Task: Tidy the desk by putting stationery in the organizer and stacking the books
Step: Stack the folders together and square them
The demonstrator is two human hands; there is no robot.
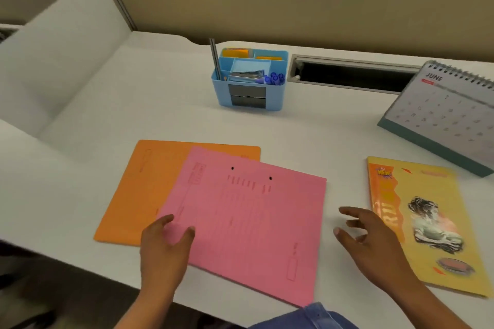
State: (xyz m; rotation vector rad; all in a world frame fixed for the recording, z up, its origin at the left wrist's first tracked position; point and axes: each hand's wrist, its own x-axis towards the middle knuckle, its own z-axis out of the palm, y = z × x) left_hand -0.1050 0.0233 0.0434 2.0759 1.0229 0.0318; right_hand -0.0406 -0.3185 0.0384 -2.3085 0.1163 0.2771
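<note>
Stationery looks already parked: blue organizer [250, 83] at the back of the desk [334, 131] is loaded with pens, a ruler-like strip and sticky notes. Stacking is judged to be the step in hand.

Pink folder [248, 222] lies skewed over the orange folder [139, 189], covering its right part, near edge overhanging the desk front. Yellow book [425, 224] is flat on the desk to the right, apart from the folders. Desk calendar [449, 112] stands behind it, not part of the job.

Left hand [165, 246] is open, fingertips resting on the pink folder's left near corner, nothing gripped. Right hand [371, 240] is open, fingers spread, hovering between pink folder and yellow book, partly over the book's left edge; contact cannot be told.

Suggested handling:
- pink folder to be pinned flat by the left hand and squared against the orange one, edges matched
- overhang to be pushed back onto the desk first, thin card is likely to slide
- yellow book to be lifted by its spine edge, laid on top, corners aligned
- stack to be kept clear of the calendar
</note>
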